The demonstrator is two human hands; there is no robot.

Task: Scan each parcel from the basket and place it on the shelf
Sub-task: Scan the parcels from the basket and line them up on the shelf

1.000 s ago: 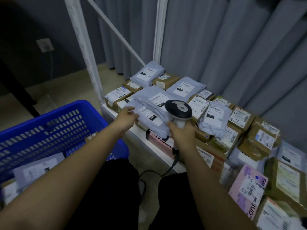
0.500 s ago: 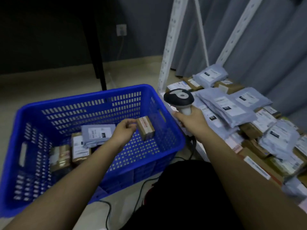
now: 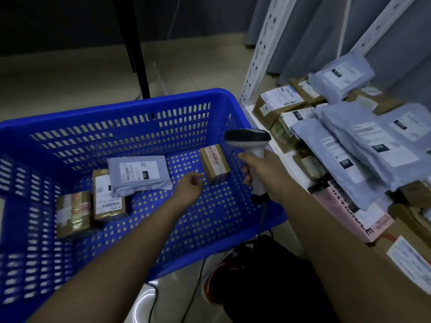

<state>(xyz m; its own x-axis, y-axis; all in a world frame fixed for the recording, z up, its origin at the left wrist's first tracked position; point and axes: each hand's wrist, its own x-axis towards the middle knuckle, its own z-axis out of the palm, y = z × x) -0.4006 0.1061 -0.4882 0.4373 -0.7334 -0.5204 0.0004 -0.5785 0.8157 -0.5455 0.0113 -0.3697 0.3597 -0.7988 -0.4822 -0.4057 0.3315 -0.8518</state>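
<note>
A blue plastic basket (image 3: 116, 110) stands on the floor in front of me. Inside lie a grey mailer bag (image 3: 140, 173), a labelled brown box (image 3: 107, 197), a taped box (image 3: 73, 213) and a small brown box (image 3: 214, 164) standing near the right wall. My left hand (image 3: 189, 185) hovers in the basket just left of the small brown box, fingers loosely curled, holding nothing. My right hand (image 3: 258, 169) grips the handle of a white barcode scanner (image 3: 247, 137) over the basket's right rim. The low shelf (image 3: 256, 117) at the right is heaped with parcels.
On the shelf, grey mailer bags (image 3: 363, 145) lie over brown boxes (image 3: 277, 106) and a pink box (image 3: 363, 220). White perforated shelf posts (image 3: 258, 47) rise behind. A dark table leg (image 3: 137, 47) stands beyond the basket. The scanner cable (image 3: 191, 290) trails on the floor.
My left hand let go of a grey mailer on the shelf and swung left into the basket beside the small brown box. The scanner moved with my right hand toward the basket.
</note>
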